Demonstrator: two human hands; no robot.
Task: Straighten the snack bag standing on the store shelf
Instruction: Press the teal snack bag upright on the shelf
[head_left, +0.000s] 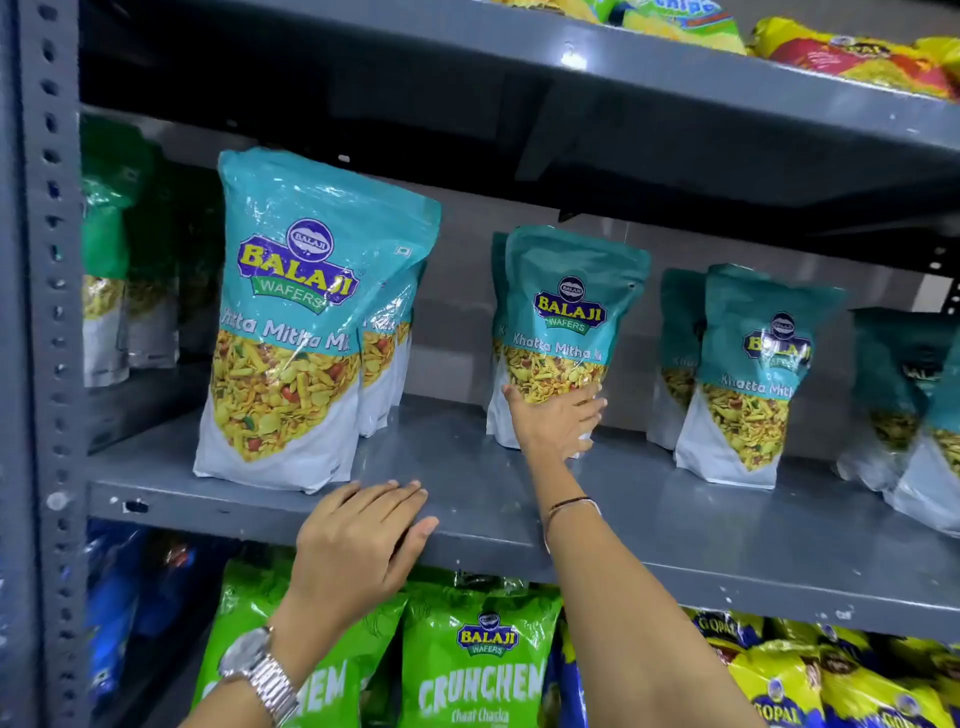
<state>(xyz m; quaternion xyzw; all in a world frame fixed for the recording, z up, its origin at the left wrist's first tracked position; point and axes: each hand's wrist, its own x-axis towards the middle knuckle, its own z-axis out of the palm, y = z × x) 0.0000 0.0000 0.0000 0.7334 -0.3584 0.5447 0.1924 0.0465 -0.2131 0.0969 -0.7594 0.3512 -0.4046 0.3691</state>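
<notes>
The right hand (556, 418) lies flat against the lower front of a teal snack bag (563, 322), fingers spread and pressing rather than closed around it — the bag stands upright mid-shelf, another of its kind close behind. The left hand (358, 545) rests open, palm down, on the front lip of the grey shelf (675, 525) (a metal watch (260, 673) on that wrist), holding nothing.

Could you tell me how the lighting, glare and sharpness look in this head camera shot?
In the head view, glare streaks the nearest teal bag and a bright spot marks the upper shelf edge; the space under that shelf is dark, the left upright bows from wide-angle distortion, and the right hand on the middle bag is slightly soft.
</notes>
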